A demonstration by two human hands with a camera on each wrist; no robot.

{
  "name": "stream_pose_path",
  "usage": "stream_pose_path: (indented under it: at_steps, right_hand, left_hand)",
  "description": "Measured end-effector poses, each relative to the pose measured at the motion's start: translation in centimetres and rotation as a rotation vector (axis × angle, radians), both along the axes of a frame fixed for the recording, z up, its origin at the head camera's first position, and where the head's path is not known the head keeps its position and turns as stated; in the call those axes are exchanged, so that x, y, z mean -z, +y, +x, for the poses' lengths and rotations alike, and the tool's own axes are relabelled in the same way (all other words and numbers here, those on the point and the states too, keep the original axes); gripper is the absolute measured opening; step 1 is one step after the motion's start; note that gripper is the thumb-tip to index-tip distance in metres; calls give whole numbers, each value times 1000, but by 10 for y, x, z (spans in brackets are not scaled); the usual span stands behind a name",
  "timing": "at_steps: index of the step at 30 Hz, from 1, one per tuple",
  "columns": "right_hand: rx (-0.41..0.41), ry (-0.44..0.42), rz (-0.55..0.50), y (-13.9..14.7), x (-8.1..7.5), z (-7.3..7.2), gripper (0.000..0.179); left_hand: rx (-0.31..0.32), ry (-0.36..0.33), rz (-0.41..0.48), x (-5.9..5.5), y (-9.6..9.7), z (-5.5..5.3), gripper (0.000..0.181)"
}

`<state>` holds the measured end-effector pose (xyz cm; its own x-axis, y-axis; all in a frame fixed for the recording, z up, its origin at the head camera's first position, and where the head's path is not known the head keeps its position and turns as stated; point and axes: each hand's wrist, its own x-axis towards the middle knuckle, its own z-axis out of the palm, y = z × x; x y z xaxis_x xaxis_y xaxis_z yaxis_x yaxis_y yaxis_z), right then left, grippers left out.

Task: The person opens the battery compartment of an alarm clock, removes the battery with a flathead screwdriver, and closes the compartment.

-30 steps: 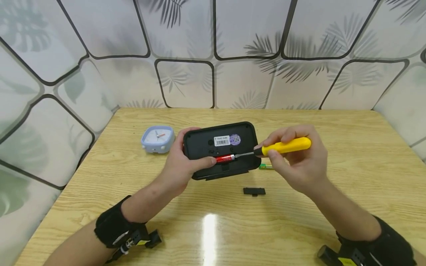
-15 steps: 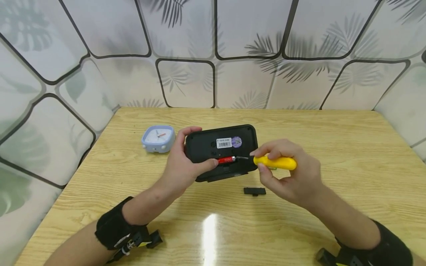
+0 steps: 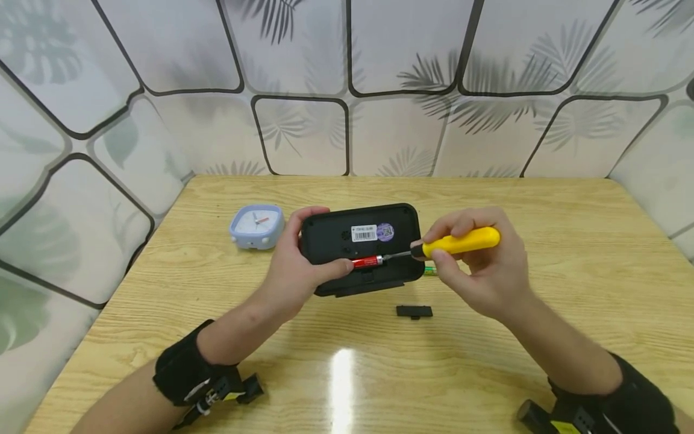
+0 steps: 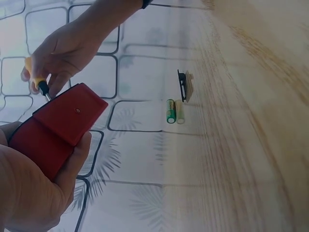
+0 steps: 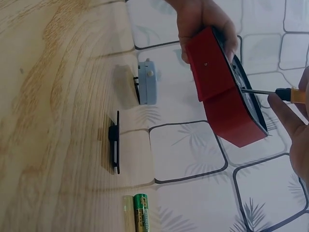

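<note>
Across the lower frame, a wooden table (image 3: pixel 596 283) is spreading. At the centre, the left hand (image 3: pixel 295 265) is gripping a device (image 3: pixel 328 238), black-backed (red in the wrist views). Left of centre, a blue clock (image 3: pixel 256 227) is standing; right of centre, the right hand (image 3: pixel 490 274) is pinching a yellow screwdriver (image 3: pixel 463 242). Lower down, a black cover (image 3: pixel 414 311) is lying near a green battery (image 3: pixel 430 270). Mid-frame, the screwdriver's tip is meeting a red battery (image 3: pixel 367 261) lying in the device.
</note>
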<state>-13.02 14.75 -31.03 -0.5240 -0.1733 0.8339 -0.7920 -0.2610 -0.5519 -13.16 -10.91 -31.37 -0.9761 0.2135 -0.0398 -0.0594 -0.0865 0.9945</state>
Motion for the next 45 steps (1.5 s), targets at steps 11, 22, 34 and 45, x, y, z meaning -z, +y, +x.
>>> stream_pose_path:
  at_steps: [11, 22, 34, 45]
  right_hand:
    - [-85, -115, -58, 3, 0, 0, 29]
    - [-41, -249, -97, 4, -4, 3, 34]
    - [-92, -369, -141, 9, -5, 2, 38]
    - [-97, -367, -157, 7, -9, 4, 36]
  left_hand:
    - [23, -17, 50, 1, -1, -2, 83]
    - [49, -6, 129, 1, -2, -2, 82]
    - [52, 28, 172, 1, -3, -5, 79]
    - [62, 38, 188, 4, -4, -6, 77]
